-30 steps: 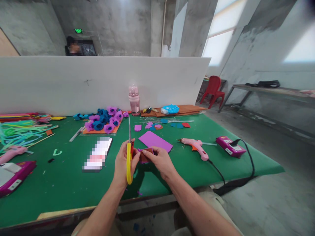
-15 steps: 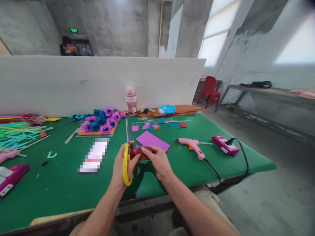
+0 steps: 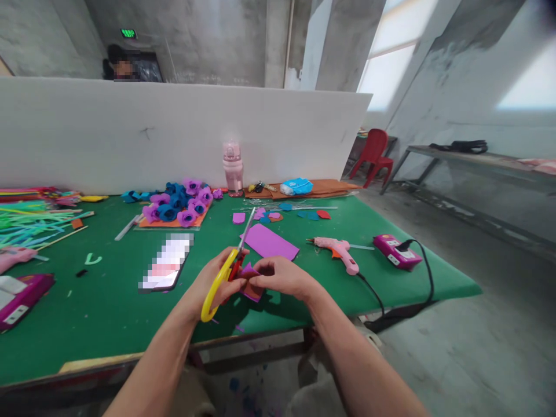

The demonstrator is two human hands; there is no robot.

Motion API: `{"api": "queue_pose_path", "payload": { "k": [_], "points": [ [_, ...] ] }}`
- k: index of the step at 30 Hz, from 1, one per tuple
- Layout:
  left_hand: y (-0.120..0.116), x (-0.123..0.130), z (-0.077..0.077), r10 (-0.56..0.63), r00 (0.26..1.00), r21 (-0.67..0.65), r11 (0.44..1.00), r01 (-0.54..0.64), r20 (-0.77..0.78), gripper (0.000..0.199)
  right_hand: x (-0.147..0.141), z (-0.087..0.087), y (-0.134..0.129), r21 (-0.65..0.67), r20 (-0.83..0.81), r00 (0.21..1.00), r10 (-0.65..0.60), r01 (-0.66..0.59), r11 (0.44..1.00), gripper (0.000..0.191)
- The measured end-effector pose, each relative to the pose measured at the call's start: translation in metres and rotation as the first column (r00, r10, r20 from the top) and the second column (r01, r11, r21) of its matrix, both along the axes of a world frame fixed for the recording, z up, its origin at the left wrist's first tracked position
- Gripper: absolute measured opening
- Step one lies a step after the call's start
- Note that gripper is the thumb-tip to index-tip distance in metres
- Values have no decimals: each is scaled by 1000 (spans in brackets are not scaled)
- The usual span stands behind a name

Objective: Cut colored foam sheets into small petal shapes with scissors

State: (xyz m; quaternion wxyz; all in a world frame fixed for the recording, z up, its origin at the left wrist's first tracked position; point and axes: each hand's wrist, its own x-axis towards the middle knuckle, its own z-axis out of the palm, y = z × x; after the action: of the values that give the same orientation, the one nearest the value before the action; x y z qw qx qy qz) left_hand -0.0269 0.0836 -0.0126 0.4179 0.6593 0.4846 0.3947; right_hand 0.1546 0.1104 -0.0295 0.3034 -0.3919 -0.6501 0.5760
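My left hand (image 3: 217, 278) is closed around scissors (image 3: 217, 284) with yellow and red handles, their blades pointing up and away. Its fingertips also touch a small brown piece (image 3: 252, 289) with purple piece (image 3: 248, 270) against it. My right hand (image 3: 282, 277) pinches the same brown and purple pieces from the right. Just beyond the hands, a larger purple sheet (image 3: 271, 242) lies flat on the green table (image 3: 117, 313). Small cut shapes, among them a red one (image 3: 324, 214), lie behind that sheet.
A pink glue gun (image 3: 341, 250) and a magenta power box (image 3: 397, 252) with a cable are on the right. Purple and blue flowers (image 3: 178, 202), a phone (image 3: 167, 263) and colored strips (image 3: 35, 226) lie left. A pink bottle (image 3: 233, 171) stands before the white panel (image 3: 186, 133).
The scissors have tilted to the right at their tips. My hands have turned the brown piece, and more purple now shows beside it. The view has shifted slightly.
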Motion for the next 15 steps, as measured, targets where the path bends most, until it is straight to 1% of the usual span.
{"api": "queue_pose_path", "payload": {
  "k": [2,5,7,8,9,10,12,13,15],
  "points": [
    [-1,2,1,-36,999,-2,999,36,-28,47,2,-1,-2,37,12,999,33,-33,999,9],
    [0,3,-3,-87,996,-7,996,87,2,45,3,-3,-3,25,-17,999,34,-34,999,13],
    [3,5,-7,-33,998,0,999,33,54,43,3,-2,-1,-22,-84,996,7,-9,1000,14],
    [5,5,-9,20,996,9,1000,-21,91,43,2,-2,0,-46,-138,990,-42,36,998,16],
    [6,6,-12,78,987,17,997,-81,143,44,1,-1,1,-75,-203,972,-118,104,992,18],
    [8,7,-14,129,970,18,991,-135,208,46,-1,-1,2,-110,-274,938,-211,188,976,20],
    [11,11,-20,199,916,-9,978,-209,350,52,-6,-1,5,-206,-403,829,-388,331,921,22],
    [11,14,-22,217,886,-30,974,-224,410,56,-9,-2,6,-258,-452,769,-452,373,891,23],
    [11,21,-26,249,843,-61,966,-251,477,60,-16,-4,8,-335,-513,689,-512,389,858,26]
  ]
}}
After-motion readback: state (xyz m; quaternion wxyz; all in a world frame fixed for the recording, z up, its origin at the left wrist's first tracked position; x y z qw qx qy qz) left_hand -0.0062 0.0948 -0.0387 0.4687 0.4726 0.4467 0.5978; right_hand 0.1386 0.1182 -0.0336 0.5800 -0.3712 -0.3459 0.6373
